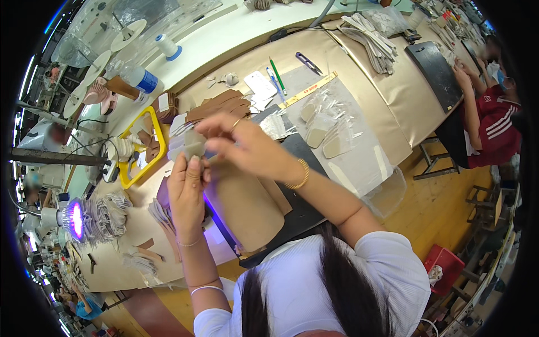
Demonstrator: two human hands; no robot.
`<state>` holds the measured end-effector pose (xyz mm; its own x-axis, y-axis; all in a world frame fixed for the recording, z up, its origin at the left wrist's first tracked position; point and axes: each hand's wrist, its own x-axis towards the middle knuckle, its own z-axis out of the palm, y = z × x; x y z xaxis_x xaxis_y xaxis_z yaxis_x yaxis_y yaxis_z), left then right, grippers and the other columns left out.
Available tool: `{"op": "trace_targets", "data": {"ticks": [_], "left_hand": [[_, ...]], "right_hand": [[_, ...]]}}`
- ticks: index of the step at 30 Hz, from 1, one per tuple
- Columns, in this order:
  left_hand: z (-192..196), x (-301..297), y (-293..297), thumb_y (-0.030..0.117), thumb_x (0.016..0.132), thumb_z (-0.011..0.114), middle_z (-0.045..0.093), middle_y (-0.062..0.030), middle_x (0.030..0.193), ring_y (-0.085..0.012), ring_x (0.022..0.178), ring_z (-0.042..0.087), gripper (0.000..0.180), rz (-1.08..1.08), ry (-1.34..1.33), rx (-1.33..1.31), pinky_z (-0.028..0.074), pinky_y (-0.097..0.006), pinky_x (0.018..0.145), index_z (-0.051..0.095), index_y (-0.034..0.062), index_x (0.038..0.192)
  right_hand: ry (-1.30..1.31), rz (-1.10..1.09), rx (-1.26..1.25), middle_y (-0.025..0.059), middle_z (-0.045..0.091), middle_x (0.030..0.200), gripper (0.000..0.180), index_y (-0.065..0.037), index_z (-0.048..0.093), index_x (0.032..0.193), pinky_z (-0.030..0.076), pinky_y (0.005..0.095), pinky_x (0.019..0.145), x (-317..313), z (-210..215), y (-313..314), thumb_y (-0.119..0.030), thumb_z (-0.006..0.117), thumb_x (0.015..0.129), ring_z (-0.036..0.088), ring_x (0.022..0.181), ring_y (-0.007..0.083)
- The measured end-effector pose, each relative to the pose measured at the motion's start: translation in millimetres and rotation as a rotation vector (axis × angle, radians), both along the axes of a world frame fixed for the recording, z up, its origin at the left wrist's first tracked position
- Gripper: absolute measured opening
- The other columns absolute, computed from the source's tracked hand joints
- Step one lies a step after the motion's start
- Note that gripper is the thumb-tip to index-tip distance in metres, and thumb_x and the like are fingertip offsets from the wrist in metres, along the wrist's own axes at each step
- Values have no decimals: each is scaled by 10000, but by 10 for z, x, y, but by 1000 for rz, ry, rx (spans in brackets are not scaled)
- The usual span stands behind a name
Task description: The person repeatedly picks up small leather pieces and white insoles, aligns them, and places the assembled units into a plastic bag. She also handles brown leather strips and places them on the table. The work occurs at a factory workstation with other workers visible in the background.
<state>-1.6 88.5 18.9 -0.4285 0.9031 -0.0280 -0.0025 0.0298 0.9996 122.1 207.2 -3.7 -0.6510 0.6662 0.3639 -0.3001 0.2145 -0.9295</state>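
A person in a white top works with bare hands at a bench [359, 64] covered in smooth tan paper. The left hand's [188, 188] grip is closed in a pinch, thumb against fingers, on a small flat piece [193, 147], pale grey-beige with rounded edges, held above the bench. The right hand [244, 140] is curved at that piece's right side, thumb and fingers partly parted; blur hides whether its grip touches or holds anything.

Below the hands lies a broad, matte tan sheet [244, 199] over a black board [306, 160]. Beyond are layered brown leather-like pieces [222, 106]. To the left sits a glossy yellow-rimmed tray [161, 135]; to the right, crinkled clear plastic [339, 121] lies with rounded beige pieces [335, 147], near a yellow ruler [309, 90].
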Motion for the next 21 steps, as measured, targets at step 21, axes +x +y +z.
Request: {"op": "trace_targets", "data": {"ticks": [21], "left_hand": [[-46,48,-389,101,876,672,660,-92,934,-138,753,621,247,184,160,11,482,-238,683,613,-38,1070]], "right_hand": [[-936,-193,632,116,642,955,120,-78,679,830,453,442,847,-203,-1122,1420,-179,614,826,609,951,287]]}}
